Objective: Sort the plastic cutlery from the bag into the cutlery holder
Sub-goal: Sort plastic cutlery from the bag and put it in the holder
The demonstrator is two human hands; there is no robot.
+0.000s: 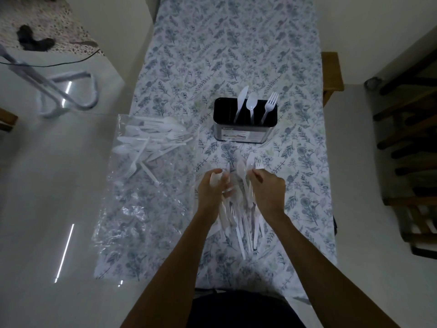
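- Far left, the clear crumpled plastic bag (pixel 142 185) lies flat, half on the flowered tablecloth (pixel 236 55) and half over its edge; a loose tangle of white plastic forks, knives and spoons (pixel 151 140) sits in its far end, so much of the sorting is, I'd judge, not yet done.
- The left hand (pixel 214 188) has its fingers curled round the upper ends of a bundle of white plastic cutlery (pixel 238 218); the handles fan out toward the person, down onto the cloth.
- The right hand (pixel 268 188) pinches a white fork (pixel 258 163) at its neck between thumb and fingertips, tines pointing away; a spoon bowl shows just beside it (blur makes it hard to say which hand has that one).
- Beyond the hands stands the black oblong cutlery holder (pixel 246 129); one knife (pixel 241 100) on its left, one spoon (pixel 251 105) in the middle and one fork (pixel 269 105) on its right stand upright, heads up; whether dividers separate them I cannot see.
- To do this step well, I'd draw the fork clear of the bundle by itself, keep the left grip firm so the rest don't slide out, and drop it handle-first on the right beside the standing fork; thin, slippery pieces like these snag on each other easily.
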